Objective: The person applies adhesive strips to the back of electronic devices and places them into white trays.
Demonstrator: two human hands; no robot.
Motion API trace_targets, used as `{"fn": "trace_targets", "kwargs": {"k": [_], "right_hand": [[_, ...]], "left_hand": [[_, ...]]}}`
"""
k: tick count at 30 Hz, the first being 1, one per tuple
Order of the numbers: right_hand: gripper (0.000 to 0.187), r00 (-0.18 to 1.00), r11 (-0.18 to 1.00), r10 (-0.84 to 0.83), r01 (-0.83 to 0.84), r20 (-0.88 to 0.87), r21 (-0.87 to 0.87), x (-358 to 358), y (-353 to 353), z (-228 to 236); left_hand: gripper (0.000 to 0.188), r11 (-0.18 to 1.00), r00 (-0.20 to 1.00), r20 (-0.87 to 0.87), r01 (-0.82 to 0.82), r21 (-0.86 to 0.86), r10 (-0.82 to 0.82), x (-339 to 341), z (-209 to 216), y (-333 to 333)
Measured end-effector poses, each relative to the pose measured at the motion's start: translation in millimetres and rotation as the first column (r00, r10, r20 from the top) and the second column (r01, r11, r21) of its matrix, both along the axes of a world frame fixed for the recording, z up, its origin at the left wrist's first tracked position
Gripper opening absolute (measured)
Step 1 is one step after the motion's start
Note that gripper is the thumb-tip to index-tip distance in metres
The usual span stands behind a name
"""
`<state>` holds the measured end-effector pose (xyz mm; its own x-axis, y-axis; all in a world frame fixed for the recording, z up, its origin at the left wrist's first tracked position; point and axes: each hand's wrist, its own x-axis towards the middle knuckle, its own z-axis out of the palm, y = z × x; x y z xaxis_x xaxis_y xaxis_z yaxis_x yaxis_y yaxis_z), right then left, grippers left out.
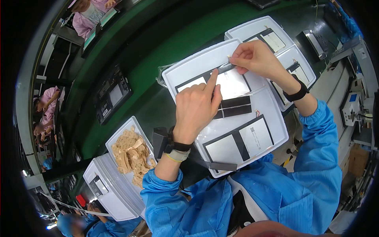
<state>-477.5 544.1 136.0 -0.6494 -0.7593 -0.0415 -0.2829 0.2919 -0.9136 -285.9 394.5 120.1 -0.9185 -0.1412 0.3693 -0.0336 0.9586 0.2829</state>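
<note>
Battery pack, flat, silver-white with black borders [233, 83]: lies in the far compartment of the white plastic tray [187, 68], under both hands. Left hand [197, 104]: forefinger extended, tip on the black edge strip [226, 67], thumb apart, nothing grasped. Right hand [252, 59]: thumb and forefinger pinched on the strip's right end; small connector [229, 57] just beside the fingertips.

Handling (judged): pack probably light for its area, thin, fairly stiff; smooth faces may slide. Edge strip looks soft and flexible. Lead and connector likely fragile. Best hold: opposite border edges, no bending, no pulling on the lead.

Count: packs in this tray, 2, the second [256, 136] in the near compartment. Adjacent right-hand tray [286, 29]: 2 packs, partly visible. Dark pad [237, 108] near the divider: one or several pieces, cannot tell. Smaller tray [109, 144]: 1, holding tan scraps [130, 152], too heaped to count. Opened black device [114, 94] on the green surface [148, 89]: 1.
</note>
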Motion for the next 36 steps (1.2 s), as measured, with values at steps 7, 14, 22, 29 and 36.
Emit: {"fn": "trace_targets", "kwargs": {"k": [7, 14, 22, 29, 36], "right_hand": [[0.022, 0.94, 0.992, 0.063, -0.023, -0.335, 0.123, -1.3, -3.5, 7.2], [0.026, 0.815, 0.983, 0.144, -0.052, -0.562, 0.177, -1.5, -2.3, 11.1], [0.019, 0.532, 0.977, 0.182, -0.194, -0.827, 0.091, 16.1, 14.3, -2.3], [0.021, 0.702, 0.958, 0.106, -0.261, -0.705, -0.116, 26.9, 31.1, 28.9], [0.029, 0.917, 0.923, 0.282, -0.339, -0.282, -0.179, 90.3, 12.3, 27.8]], "left_hand": [[0.033, 0.999, 0.997, -0.071, -0.001, 0.032, 0.004, -1.4, -2.3, -0.4], [0.032, 0.999, 0.997, -0.074, -0.011, 0.031, 0.013, -0.9, -2.2, -0.3], [0.031, 0.999, 0.994, -0.109, 0.013, 0.05, -0.007, 0.9, -1.7, -1.1], [0.028, 0.989, 0.992, -0.121, -0.006, 0.15, 0.024, 5.8, -1.2, -3.7], [0.029, 0.852, 0.948, -0.242, -0.052, 0.521, 0.206, 44.2, 29.8, -11.0]]}}
